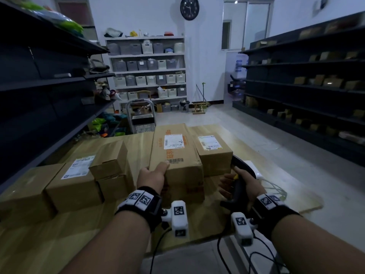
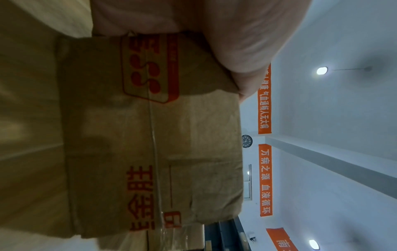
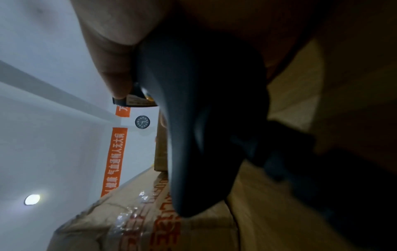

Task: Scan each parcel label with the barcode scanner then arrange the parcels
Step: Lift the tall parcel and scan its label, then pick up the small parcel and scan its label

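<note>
Parcels, five counted, crowd the wooden table (image 1: 39, 244) at frame centre; my left hand (image 1: 152, 177) grips the tall red-printed parcel (image 1: 175, 155), my right hand (image 1: 244, 183) grasps the one barcode scanner (image 1: 240, 186) beside it.

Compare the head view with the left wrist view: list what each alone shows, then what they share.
Head view only: the white shipping label atop the long brown cardboard box with red print, the right hand gripping the black handheld barcode scanner, and the smaller brown cardboard boxes to the left.

Left wrist view only: orange wall banners with white characters and a ceiling light.

Both: the left hand on that box's near end, and the round black wall clock.
</note>
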Tool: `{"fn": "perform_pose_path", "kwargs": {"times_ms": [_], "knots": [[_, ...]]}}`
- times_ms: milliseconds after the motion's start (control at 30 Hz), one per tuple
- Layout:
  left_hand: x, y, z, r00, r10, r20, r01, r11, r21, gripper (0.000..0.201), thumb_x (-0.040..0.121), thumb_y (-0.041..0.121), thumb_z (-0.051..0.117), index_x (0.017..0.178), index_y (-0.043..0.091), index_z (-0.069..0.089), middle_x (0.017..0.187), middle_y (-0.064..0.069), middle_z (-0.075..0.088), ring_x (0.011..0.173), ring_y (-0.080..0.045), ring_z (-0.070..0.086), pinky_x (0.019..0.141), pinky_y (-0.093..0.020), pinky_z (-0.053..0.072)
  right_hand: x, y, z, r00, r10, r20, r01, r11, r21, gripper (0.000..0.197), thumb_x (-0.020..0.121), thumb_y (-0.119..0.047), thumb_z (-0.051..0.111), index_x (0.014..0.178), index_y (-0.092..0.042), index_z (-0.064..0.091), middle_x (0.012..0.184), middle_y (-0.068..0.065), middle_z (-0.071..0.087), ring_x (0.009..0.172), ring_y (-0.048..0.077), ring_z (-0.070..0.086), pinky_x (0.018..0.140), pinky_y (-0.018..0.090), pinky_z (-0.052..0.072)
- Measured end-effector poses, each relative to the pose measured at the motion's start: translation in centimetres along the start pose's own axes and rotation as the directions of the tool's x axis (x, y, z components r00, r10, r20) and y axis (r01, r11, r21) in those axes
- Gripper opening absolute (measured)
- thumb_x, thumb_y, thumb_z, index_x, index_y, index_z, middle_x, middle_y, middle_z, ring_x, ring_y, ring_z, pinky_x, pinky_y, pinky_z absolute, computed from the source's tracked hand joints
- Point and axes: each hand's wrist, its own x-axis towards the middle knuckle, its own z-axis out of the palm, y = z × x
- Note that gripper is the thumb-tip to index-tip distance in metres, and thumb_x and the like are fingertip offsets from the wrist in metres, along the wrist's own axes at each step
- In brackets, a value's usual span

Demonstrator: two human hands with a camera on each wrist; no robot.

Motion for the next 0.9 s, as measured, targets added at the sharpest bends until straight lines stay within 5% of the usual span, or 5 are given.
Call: {"fn": "perform_pose_path", "kwargs": {"times_ms": [167, 300, 633, 833, 900], "knots": [[3.0, 0.9, 2.2, 1.000, -0.006, -0.028, 0.008, 0.999, 0.044, 0.083, 0.096, 0.051, 0.076, 0.158, 0.005, 0.047, 0.121, -0.009, 0.056, 0.106, -0.032, 0.057, 0.092, -0.041, 0.046, 1.7, 0.7, -1.5, 0.998, -0.061, 0.020, 0.061, 0.998, -0.004, 0.044, 0.091, -0.043, 0.075, 0.096, 0.001, 0.074, 0.092, 0.019, 0.075, 0.084, 0.034, 0.076, 0.085, 0.046, 0.063], [5.8, 1.4, 4.1, 0.997, -0.050, -0.054, 0.051, 0.998, 0.020, 0.093, 0.082, 0.061, 0.078, 0.154, 0.007, 0.053, 0.127, -0.014, 0.069, 0.107, -0.038, 0.070, 0.100, -0.050, 0.058, 2.7, 1.2, -1.8, 0.994, -0.105, 0.009, 0.105, 0.994, -0.001, 0.041, 0.078, -0.041, 0.083, 0.083, 0.000, 0.078, 0.089, 0.021, 0.073, 0.081, 0.035, 0.074, 0.085, 0.049, 0.063], [8.0, 2.4, 6.9, 0.998, -0.038, -0.053, 0.039, 0.999, 0.028, 0.084, 0.083, 0.065, 0.075, 0.143, 0.009, 0.058, 0.122, -0.014, 0.073, 0.100, -0.037, 0.072, 0.093, -0.047, 0.058, 3.2, 1.4, -2.2, 0.991, -0.130, -0.015, 0.130, 0.992, -0.002, 0.039, 0.091, -0.036, 0.082, 0.089, 0.002, 0.072, 0.083, 0.019, 0.069, 0.072, 0.034, 0.069, 0.070, 0.043, 0.063], [6.6, 1.8, 5.7, 0.997, -0.023, -0.071, 0.031, 0.993, 0.116, 0.142, 0.057, 0.113, 0.051, 0.150, 0.005, 0.060, 0.142, -0.019, 0.070, 0.121, -0.044, 0.069, 0.112, -0.054, 0.052, 3.6, 1.6, -1.9, 0.985, -0.150, -0.080, 0.152, 0.988, 0.012, 0.041, 0.084, -0.031, 0.089, 0.091, 0.004, 0.069, 0.077, 0.018, 0.065, 0.061, 0.033, 0.065, 0.067, 0.046, 0.063], [4.5, 1.5, 5.2, 0.994, 0.086, -0.072, -0.077, 0.989, 0.126, 0.127, 0.075, 0.101, 0.057, 0.160, 0.008, 0.050, 0.156, -0.016, 0.061, 0.135, -0.041, 0.062, 0.116, -0.051, 0.047, 3.8, 1.7, -1.9, 0.979, -0.175, -0.102, 0.177, 0.984, 0.007, 0.040, 0.085, -0.030, 0.089, 0.091, 0.003, 0.068, 0.075, 0.016, 0.065, 0.059, 0.032, 0.064, 0.069, 0.047, 0.063]]}}
